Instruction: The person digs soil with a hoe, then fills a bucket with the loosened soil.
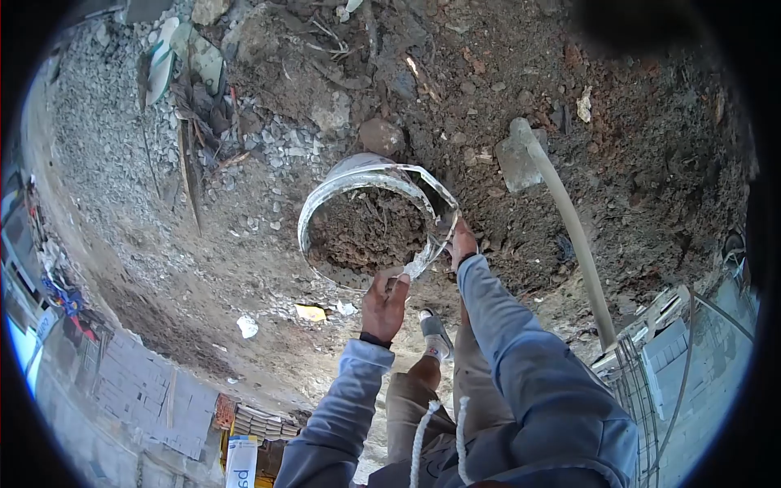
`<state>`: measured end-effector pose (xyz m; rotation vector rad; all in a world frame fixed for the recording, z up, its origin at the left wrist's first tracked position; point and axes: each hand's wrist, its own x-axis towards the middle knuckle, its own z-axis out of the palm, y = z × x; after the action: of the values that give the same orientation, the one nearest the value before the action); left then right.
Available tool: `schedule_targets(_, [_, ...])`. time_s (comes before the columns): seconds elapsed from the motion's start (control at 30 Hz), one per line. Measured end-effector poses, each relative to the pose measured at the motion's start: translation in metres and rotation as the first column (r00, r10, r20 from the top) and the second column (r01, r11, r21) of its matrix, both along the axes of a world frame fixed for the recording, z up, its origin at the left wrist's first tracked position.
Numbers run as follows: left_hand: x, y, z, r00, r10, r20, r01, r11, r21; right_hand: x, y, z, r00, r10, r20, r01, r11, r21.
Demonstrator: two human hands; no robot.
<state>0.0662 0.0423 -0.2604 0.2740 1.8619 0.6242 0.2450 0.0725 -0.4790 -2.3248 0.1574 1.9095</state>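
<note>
A round whitish bucket (304, 224) stands on the ground in front of me, with dark crumbly soil (370, 228) inside it. Its pale handle (423, 171) loops over the far right side of the rim. My left hand (385, 306) grips the near edge of the rim, thumb and fingers closed. At the bucket's right side, my right hand (464, 242) is closed around the handle near the rim; some of its fingers are hidden.
To the right, a hoe (569, 211) lies with its blade on loose soil. A stone (381, 137) sits just beyond the bucket. Gravel (106, 146) spreads on the left, near a flip-flop (161, 65). Paver blocks (154, 390) lie lower left, metal bars (639, 390) lower right.
</note>
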Motion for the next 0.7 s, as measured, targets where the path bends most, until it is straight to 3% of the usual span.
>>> schedule_targets(0.03, [0.002, 0.015, -0.001, 0.991, -0.080, -0.105, 0.083, 0.996, 0.021, 0.009, -0.009, -0.008, 0.988, 0.145, -0.043, -0.139, 0.983, 0.120])
schedule_targets(0.07, [0.005, 0.039, 0.003, 0.998, -0.005, -0.058, 0.003, 0.999, -0.036, 0.014, -0.015, -0.008, 0.953, 0.294, -0.068, -0.270, 0.932, 0.241])
schedule_targets(0.1, [0.009, 0.051, -0.005, 0.999, -0.004, -0.033, 0.001, 0.998, -0.071, -0.001, 0.011, 0.035, 0.885, 0.436, -0.165, -0.333, 0.839, 0.431])
schedule_targets(0.13, [0.017, 0.060, -0.019, 0.993, -0.035, -0.114, 0.029, 0.998, -0.057, -0.015, 0.020, 0.052, 0.871, 0.457, -0.179, -0.313, 0.799, 0.514])
schedule_targets(0.17, [0.025, 0.065, -0.036, 0.979, -0.067, -0.190, 0.059, 0.997, -0.050, -0.016, 0.018, 0.055, 0.789, 0.615, -0.014, -0.458, 0.602, 0.654])
schedule_targets(0.2, [0.030, 0.065, -0.058, 0.993, 0.008, -0.115, -0.026, 0.988, -0.154, -0.017, 0.015, 0.054, 0.676, 0.715, 0.178, -0.572, 0.356, 0.739])
schedule_targets(0.23, [0.032, 0.073, -0.056, 0.963, 0.254, 0.087, -0.251, 0.967, -0.045, -0.019, 0.010, 0.047, 0.673, 0.707, 0.218, -0.616, 0.372, 0.695])
schedule_targets(0.27, [0.033, 0.079, -0.054, 0.838, 0.453, 0.305, -0.481, 0.877, 0.018, -0.011, 0.014, 0.039, 0.660, 0.717, 0.225, -0.623, 0.355, 0.697])
schedule_targets(0.33, [0.034, 0.064, -0.057, 0.761, 0.531, 0.372, -0.596, 0.799, 0.081, -0.024, 0.056, 0.067, 0.557, 0.733, 0.390, -0.726, 0.202, 0.657])
schedule_targets(0.4, [0.030, 0.048, -0.042, 0.762, 0.567, 0.313, -0.613, 0.788, 0.064, -0.027, 0.084, 0.050, 0.821, 0.569, 0.059, -0.520, 0.701, 0.488])
schedule_targets(0.47, [0.029, 0.028, -0.040, 0.658, 0.564, 0.500, -0.690, 0.717, 0.100, -0.050, 0.105, 0.047, 0.784, 0.619, -0.049, -0.543, 0.721, 0.431])
schedule_targets(0.5, [0.026, 0.025, -0.032, 0.693, 0.551, 0.465, -0.662, 0.742, 0.106, -0.057, 0.105, 0.028, 0.779, 0.624, -0.061, -0.542, 0.718, 0.437])
schedule_targets(0.57, [0.020, 0.018, -0.024, 0.627, 0.553, 0.549, -0.693, 0.718, 0.067, -0.066, 0.097, -0.010, 0.380, 0.906, 0.186, -0.924, 0.365, 0.113])
schedule_targets(0.6, [0.020, 0.008, -0.029, 0.551, 0.567, 0.613, -0.730, 0.683, 0.025, -0.077, 0.096, 0.002, 0.385, 0.902, 0.194, -0.922, 0.367, 0.123])
schedule_targets(0.67, [-0.002, -0.001, 0.000, 0.540, 0.563, 0.626, -0.712, 0.702, -0.018, -0.095, 0.093, 0.039, 0.344, 0.915, 0.211, -0.937, 0.323, 0.131])
schedule_targets(0.7, [-0.011, -0.016, 0.010, 0.499, 0.603, 0.622, -0.715, 0.692, -0.098, -0.091, 0.081, 0.031, 0.384, 0.878, 0.286, -0.922, 0.349, 0.168])
